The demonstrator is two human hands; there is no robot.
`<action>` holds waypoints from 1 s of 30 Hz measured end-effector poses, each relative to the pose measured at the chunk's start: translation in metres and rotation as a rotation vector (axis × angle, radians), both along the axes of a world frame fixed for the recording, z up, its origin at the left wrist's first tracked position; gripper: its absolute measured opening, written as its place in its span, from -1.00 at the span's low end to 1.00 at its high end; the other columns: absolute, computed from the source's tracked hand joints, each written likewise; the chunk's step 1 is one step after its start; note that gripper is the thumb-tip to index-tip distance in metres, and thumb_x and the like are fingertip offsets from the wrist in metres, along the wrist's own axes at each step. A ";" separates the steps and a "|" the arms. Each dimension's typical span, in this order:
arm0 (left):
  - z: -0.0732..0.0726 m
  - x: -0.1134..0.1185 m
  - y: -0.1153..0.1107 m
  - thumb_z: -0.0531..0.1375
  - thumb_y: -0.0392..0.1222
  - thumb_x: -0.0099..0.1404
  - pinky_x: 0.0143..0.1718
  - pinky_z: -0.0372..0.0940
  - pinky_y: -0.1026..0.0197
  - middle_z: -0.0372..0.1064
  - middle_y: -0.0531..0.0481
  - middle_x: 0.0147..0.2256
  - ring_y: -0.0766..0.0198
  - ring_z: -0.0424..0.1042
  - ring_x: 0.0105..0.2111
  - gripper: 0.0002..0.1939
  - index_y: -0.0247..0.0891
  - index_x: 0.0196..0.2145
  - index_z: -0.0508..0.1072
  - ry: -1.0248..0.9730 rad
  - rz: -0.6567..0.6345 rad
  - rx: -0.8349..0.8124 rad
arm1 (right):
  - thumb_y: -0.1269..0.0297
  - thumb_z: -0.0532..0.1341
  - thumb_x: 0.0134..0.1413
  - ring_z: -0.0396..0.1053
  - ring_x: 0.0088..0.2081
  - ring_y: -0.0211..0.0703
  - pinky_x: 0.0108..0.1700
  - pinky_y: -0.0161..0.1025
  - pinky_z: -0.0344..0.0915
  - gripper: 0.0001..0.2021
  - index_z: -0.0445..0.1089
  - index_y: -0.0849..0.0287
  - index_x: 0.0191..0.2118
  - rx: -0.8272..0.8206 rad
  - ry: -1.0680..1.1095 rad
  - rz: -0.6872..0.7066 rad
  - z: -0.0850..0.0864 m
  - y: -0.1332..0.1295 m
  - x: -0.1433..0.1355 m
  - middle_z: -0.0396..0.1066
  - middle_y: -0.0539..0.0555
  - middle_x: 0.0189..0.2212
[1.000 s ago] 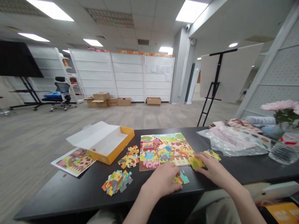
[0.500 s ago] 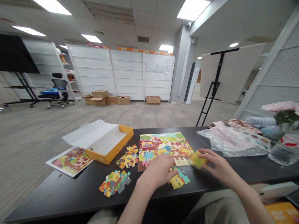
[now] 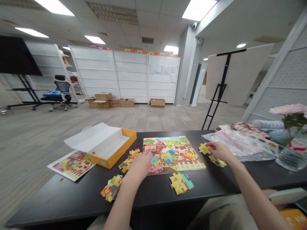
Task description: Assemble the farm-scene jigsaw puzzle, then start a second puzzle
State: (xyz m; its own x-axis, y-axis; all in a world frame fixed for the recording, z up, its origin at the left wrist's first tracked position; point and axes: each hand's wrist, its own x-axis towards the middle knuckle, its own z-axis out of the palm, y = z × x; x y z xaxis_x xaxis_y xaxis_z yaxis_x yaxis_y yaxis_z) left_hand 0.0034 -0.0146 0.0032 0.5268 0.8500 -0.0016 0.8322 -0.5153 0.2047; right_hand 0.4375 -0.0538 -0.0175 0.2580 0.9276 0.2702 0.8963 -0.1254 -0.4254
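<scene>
On the dark table lies a farm-scene puzzle (image 3: pixel 185 148), with a barn, cows and a white fence, in its board; loose pieces rest on part of it. My left hand (image 3: pixel 141 164) is over the puzzle's left edge, fingers loosely bent and apart, nothing visible in them; the fingertips are partly hidden. Under and beside it is a pile of puzzle pieces (image 3: pixel 127 162). My right hand (image 3: pixel 220 150) pinches a yellow puzzle piece (image 3: pixel 204 148) right of the board. Just below that hand lie more pieces (image 3: pixel 217 161). Joined yellow and teal pieces (image 3: pixel 181 183) sit in front of the board.
Another heap of pieces (image 3: pixel 111 188) lies by my left forearm. An open yellow box (image 3: pixel 111 159) and a printed picture sheet (image 3: pixel 72 164) are at the left. Clear plastic bags (image 3: pixel 240 145) and a glass vase (image 3: pixel 292 155) with a pink flower stand at the right.
My left hand has moved left from the puzzle's middle to its left edge. My right hand has shifted up and slightly right with a yellow piece; pieces now show below it.
</scene>
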 end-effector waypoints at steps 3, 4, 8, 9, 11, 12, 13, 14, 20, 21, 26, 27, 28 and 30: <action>-0.003 -0.003 0.001 0.11 -0.34 0.28 0.19 0.19 0.01 0.35 -0.27 0.15 -0.01 0.30 0.19 -0.60 -0.28 0.08 0.36 -0.022 -0.021 -0.010 | 0.27 0.23 -0.04 0.54 -0.16 0.14 -0.10 -0.05 0.41 -0.76 0.56 0.22 -0.25 -0.040 -0.185 -0.016 0.003 0.006 -0.004 0.58 0.25 -0.21; -0.005 -0.006 0.002 0.11 -0.34 0.27 0.20 0.18 0.01 0.35 -0.26 0.16 -0.01 0.29 0.20 -0.59 -0.26 0.08 0.36 -0.027 -0.024 -0.019 | 0.26 0.23 -0.03 0.52 -0.12 0.16 -0.06 -0.03 0.40 -0.75 0.55 0.23 -0.23 -0.018 -0.220 -0.001 0.006 0.007 -0.010 0.57 0.27 -0.18; -0.015 -0.013 0.007 0.10 -0.38 0.23 0.21 0.18 0.00 0.32 -0.21 0.19 0.01 0.26 0.22 -0.51 -0.21 0.13 0.34 -0.044 -0.042 -0.044 | 0.24 0.15 0.12 0.49 -0.15 0.00 -0.09 -0.14 0.39 -0.73 0.54 0.16 -0.14 -0.015 -0.117 0.273 0.030 0.018 -0.057 0.54 0.18 -0.14; -0.017 -0.014 0.008 0.07 -0.42 0.22 0.21 0.18 0.00 0.32 -0.20 0.20 0.02 0.26 0.22 -0.47 -0.21 0.15 0.33 -0.050 -0.049 -0.044 | 0.20 0.15 0.16 0.49 -0.18 -0.04 -0.12 -0.18 0.40 -0.73 0.54 0.14 -0.14 -0.073 -0.062 0.383 0.037 0.023 -0.074 0.55 0.15 -0.16; -0.019 -0.014 0.009 0.02 -0.50 0.20 0.22 0.17 0.00 0.31 -0.18 0.21 0.05 0.26 0.22 -0.39 -0.20 0.18 0.31 -0.066 -0.065 -0.038 | 0.13 0.18 0.18 0.48 -0.17 -0.06 -0.11 -0.20 0.38 -0.74 0.56 0.11 -0.16 -0.176 -0.009 0.582 0.048 0.035 -0.111 0.55 0.11 -0.17; -0.020 -0.014 0.009 0.00 -0.52 0.19 0.23 0.17 0.00 0.30 -0.17 0.22 0.06 0.26 0.23 -0.37 -0.20 0.19 0.31 -0.073 -0.071 -0.037 | 0.10 0.20 0.19 0.47 -0.15 -0.06 -0.09 -0.19 0.37 -0.73 0.55 0.12 -0.14 -0.199 0.002 0.657 0.052 0.041 -0.129 0.54 0.12 -0.15; -0.019 -0.014 0.008 0.00 -0.53 0.19 0.23 0.16 0.00 0.30 -0.15 0.23 0.07 0.26 0.23 -0.36 -0.19 0.19 0.31 -0.079 -0.075 -0.038 | 0.07 0.25 0.15 0.46 -0.13 -0.04 -0.08 -0.19 0.36 -0.70 0.55 0.13 -0.11 -0.217 0.002 0.715 0.054 0.048 -0.146 0.53 0.13 -0.12; -0.018 -0.014 0.007 0.00 -0.53 0.19 0.24 0.16 0.00 0.30 -0.14 0.23 0.07 0.25 0.23 -0.37 -0.18 0.19 0.32 -0.083 -0.079 -0.042 | 0.04 0.31 0.10 0.45 -0.08 -0.01 -0.04 -0.16 0.35 -0.64 0.54 0.12 -0.06 -0.240 -0.017 0.784 0.055 0.055 -0.160 0.50 0.14 -0.07; -0.009 -0.015 0.000 0.01 -0.46 0.23 0.21 0.19 0.02 0.34 -0.19 0.18 0.07 0.27 0.22 -0.47 -0.19 0.12 0.36 -0.096 -0.061 -0.061 | -0.01 0.38 0.03 0.37 0.08 0.04 0.16 -0.08 0.23 -0.52 0.51 0.04 0.06 -0.294 -0.033 0.962 0.039 0.076 -0.190 0.44 0.14 0.05; -0.008 -0.015 -0.001 0.02 -0.43 0.24 0.21 0.19 0.02 0.34 -0.20 0.18 0.06 0.27 0.22 -0.49 -0.19 0.12 0.36 -0.096 -0.050 -0.060 | -0.01 0.39 0.02 0.35 0.10 0.04 0.19 -0.07 0.21 -0.51 0.51 0.03 0.06 -0.291 -0.030 0.964 0.036 0.075 -0.189 0.43 0.14 0.07; -0.006 -0.016 0.001 0.11 -0.26 0.26 0.23 0.15 0.00 0.36 -0.22 0.14 0.00 0.27 0.21 -0.56 -0.22 0.11 0.35 -0.110 -0.007 -0.070 | 0.06 0.43 -0.05 0.31 0.14 0.07 0.23 -0.04 0.17 -0.57 0.55 0.02 -0.02 -0.337 -0.030 0.929 0.031 0.069 -0.177 0.38 0.14 0.09; -0.005 -0.016 0.001 0.12 -0.25 0.26 0.23 0.15 0.00 0.37 -0.22 0.13 -0.01 0.28 0.20 -0.56 -0.22 0.10 0.36 -0.114 -0.008 -0.071 | 0.08 0.44 -0.07 0.33 0.11 0.07 0.21 -0.05 0.19 -0.59 0.56 0.03 -0.05 -0.357 -0.037 0.927 0.032 0.068 -0.175 0.39 0.13 0.07; -0.004 -0.016 0.002 0.12 -0.26 0.25 0.22 0.16 0.00 0.38 -0.21 0.12 -0.01 0.29 0.19 -0.57 -0.23 0.09 0.37 -0.117 -0.012 -0.072 | 0.10 0.44 -0.09 0.35 0.08 0.06 0.18 -0.06 0.21 -0.62 0.57 0.04 -0.09 -0.376 -0.046 0.928 0.034 0.067 -0.173 0.39 0.13 0.05; -0.002 -0.016 0.001 0.12 -0.28 0.25 0.20 0.18 0.00 0.39 -0.21 0.09 -0.01 0.31 0.16 -0.60 -0.23 0.06 0.38 -0.118 -0.013 -0.069 | 0.14 0.44 -0.11 0.38 0.01 0.04 0.10 -0.10 0.27 -0.69 0.59 0.07 -0.18 -0.413 -0.060 0.926 0.038 0.066 -0.169 0.43 0.11 -0.04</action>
